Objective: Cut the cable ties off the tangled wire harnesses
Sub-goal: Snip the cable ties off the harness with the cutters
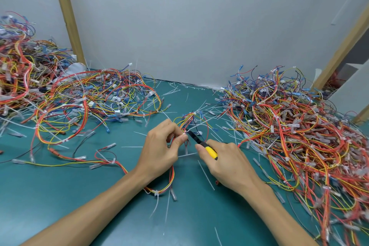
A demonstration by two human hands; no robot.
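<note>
Looks mid-cut on one tie. Pinches a small wire harness [191, 121] with left hand [159, 150], thumb and forefinger closed right at a white cable tie [184, 134]. Grips yellow-handled cutters [211, 152] in right hand [225, 163], fingers curled round the handle, black nose touching or just beside that tie; can't tell whether blades are closed. To do it well: keep the bundle pinched tight beside the tie, catch only the strap with the tip, stay off the red and yellow insulation, keep the left thumb out of the blade line, snip once. Find the harness between both hands at mid green counter [79, 195], looped far of the fingertips, trailing near under the left wrist to a second tie [156, 192], uncut. Note big tangled pile [89, 96] at left and another pile [299, 130] at right, first well apart from hands, second near the right hand. Also cut strap pieces [205, 174] scattered on counter near right wrist.
</note>
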